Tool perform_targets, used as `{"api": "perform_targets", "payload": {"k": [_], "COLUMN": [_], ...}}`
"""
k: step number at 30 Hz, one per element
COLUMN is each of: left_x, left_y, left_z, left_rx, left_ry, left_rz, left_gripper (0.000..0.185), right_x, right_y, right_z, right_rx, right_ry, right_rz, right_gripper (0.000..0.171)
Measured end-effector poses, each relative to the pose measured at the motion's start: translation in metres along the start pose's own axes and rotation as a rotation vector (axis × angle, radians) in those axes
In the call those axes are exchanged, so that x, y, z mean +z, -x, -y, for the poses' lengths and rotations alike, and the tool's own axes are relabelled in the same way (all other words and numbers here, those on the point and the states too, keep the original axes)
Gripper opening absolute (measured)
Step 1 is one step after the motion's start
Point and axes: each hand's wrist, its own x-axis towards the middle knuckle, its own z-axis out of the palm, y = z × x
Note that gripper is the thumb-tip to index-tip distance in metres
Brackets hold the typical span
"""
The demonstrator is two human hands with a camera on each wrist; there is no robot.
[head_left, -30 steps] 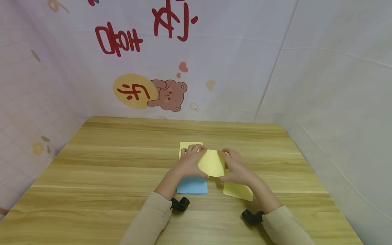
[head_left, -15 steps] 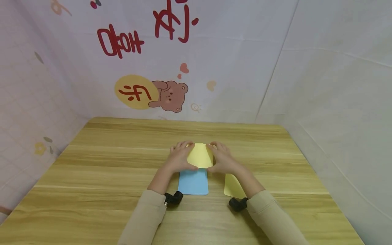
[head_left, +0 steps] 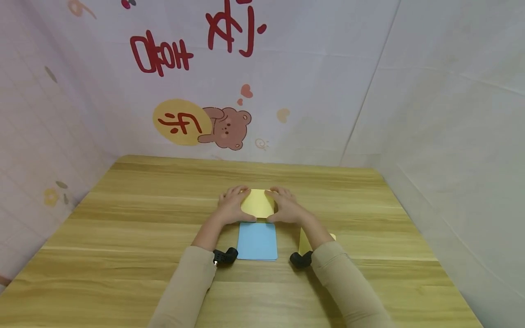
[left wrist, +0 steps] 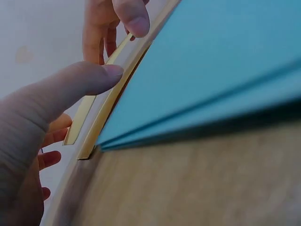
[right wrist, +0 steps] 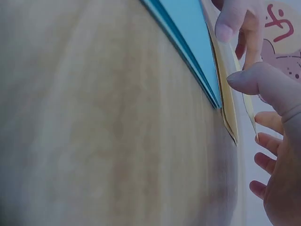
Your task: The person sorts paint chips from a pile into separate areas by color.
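A yellow rounded-corner card (head_left: 257, 203) is held level between both hands toward the back of the table. My left hand (head_left: 233, 207) pinches its left side, thumb at the near edge and fingers at the far one. On the right side my right hand (head_left: 287, 207) grips it the same way. Both wrist views show this card raised just above other yellow card material (left wrist: 101, 120) on the tabletop, with a gap between them. Directly in front lies a small stack of light blue cards (head_left: 257, 241), its layered edges visible in the right wrist view.
Another yellow card (head_left: 304, 241) lies on the right, partly hidden by the right forearm. Black wrist cameras (head_left: 225, 256) sit at both cuffs. The wooden table (head_left: 123, 228) ends at a printed cloth backdrop (head_left: 311, 91), with pale cloth on both sides.
Both hands have carried the yellow card leftward and slightly back, from right of the blue stack to behind it, over the yellow one there. The blue stack has come into fuller view.
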Motion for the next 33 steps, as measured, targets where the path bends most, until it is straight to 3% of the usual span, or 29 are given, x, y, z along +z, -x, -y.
{"api": "perform_targets", "payload": {"k": [11,23,33], "left_x": [0.004,0.005,0.008], "left_y": [-0.004,-0.008,-0.006], "left_z": [0.01,0.014,0.014], "left_rx": [-0.043,-0.039,-0.03], "left_ry": [0.034,-0.029,0.016], "left_rz": [-0.006,0.02,-0.001], "left_gripper": [0.099,0.091,0.092], "right_x": [0.0,0.005,0.005], "right_y": [-0.017,-0.019,-0.012], "right_z": [-0.006,-0.008,-0.009], "right_rx": [0.025,0.066,0.062], "right_ry": [-0.044,-0.055,-0.071], "right_rz": [0.048,0.089,0.07], "right_gripper": [0.089,0.087,0.091]}}
